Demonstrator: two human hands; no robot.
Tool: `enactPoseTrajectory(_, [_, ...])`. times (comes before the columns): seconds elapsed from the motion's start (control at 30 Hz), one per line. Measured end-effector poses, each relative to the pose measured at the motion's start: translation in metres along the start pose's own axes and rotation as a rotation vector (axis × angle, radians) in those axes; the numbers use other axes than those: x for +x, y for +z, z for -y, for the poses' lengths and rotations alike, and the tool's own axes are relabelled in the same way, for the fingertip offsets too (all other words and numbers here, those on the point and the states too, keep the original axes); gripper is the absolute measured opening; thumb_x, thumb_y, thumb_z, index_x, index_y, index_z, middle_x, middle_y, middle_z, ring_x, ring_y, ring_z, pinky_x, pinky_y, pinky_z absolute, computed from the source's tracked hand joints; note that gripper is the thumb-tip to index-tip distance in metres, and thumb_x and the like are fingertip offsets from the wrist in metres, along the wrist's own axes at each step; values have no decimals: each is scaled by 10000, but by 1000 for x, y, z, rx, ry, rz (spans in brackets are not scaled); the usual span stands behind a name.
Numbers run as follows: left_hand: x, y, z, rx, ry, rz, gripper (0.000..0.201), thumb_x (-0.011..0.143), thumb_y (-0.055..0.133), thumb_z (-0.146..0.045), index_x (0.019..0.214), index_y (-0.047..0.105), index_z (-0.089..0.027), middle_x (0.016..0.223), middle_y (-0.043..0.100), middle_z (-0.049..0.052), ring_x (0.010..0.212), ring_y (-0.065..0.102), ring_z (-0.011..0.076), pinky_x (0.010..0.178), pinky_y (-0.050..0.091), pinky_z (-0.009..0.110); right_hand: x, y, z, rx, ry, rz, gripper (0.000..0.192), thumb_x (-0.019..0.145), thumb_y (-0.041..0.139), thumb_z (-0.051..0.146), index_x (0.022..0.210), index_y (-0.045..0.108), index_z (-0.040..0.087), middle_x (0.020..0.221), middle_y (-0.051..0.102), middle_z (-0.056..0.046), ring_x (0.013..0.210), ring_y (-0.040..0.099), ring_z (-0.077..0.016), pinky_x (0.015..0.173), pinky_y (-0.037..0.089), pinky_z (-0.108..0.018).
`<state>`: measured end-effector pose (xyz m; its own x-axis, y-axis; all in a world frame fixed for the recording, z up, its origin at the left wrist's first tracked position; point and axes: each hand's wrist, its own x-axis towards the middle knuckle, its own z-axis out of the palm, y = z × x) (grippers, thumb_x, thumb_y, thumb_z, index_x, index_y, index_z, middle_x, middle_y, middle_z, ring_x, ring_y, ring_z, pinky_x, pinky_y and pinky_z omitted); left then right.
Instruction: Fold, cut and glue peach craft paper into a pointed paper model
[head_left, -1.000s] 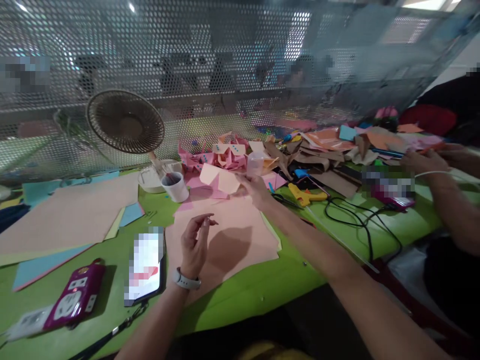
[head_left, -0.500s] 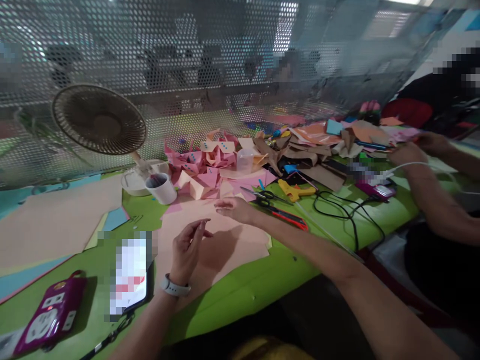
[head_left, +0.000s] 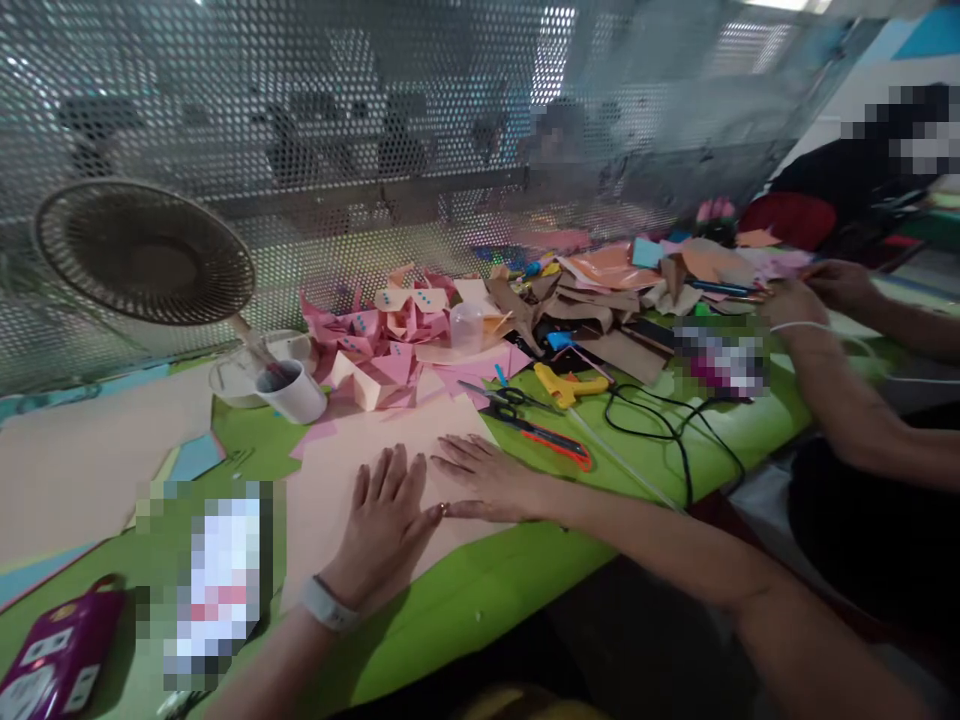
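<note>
My left hand [head_left: 384,520] and my right hand [head_left: 484,478] both lie flat, fingers spread, on a peach paper sheet [head_left: 352,450] spread on the green table [head_left: 480,590]. The two hands touch at the thumb side and hold nothing. A white watch sits on my left wrist. Just behind the sheet lies a heap of folded pink and peach paper pieces [head_left: 382,340] with blue dots.
Scissors [head_left: 506,400], a red-handled cutter [head_left: 559,447], a yellow glue gun [head_left: 566,385] with black cable lie right of the sheet. A white cup [head_left: 296,392] and desk fan [head_left: 146,255] stand left. A phone [head_left: 214,580] lies near-left. Another person's hands [head_left: 817,290] work at right.
My right hand let go of a folded peach piece at the heap and drew back. Both hands came down flat onto the peach sheet. The camera view swung right.
</note>
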<state>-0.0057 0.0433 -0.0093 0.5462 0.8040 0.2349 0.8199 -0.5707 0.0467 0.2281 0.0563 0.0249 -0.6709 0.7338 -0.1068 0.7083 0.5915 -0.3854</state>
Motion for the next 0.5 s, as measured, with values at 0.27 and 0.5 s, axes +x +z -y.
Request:
enactPoseTrajectory(0.27, [16, 9, -4, 28, 4, 36, 728, 942, 345, -624, 1505, 367, -162, 1579, 285, 194, 1457, 240, 397, 1130, 232, 630, 0, -1, -17, -37, 3, -19, 882, 910, 284, 738, 1548, 243, 130, 1616, 129, -163, 1507, 79, -285, 1221, 84, -489])
enactPoseTrajectory(0.5, [15, -4, -6, 3, -7, 80, 753, 915, 379, -663, 1505, 367, -195, 1580, 299, 173, 1458, 250, 379, 1138, 249, 610, -13, -6, -20, 10, -67, 27, 980, 847, 453, 748, 1552, 215, 110, 1621, 82, -168, 1508, 27, -301, 1225, 63, -491])
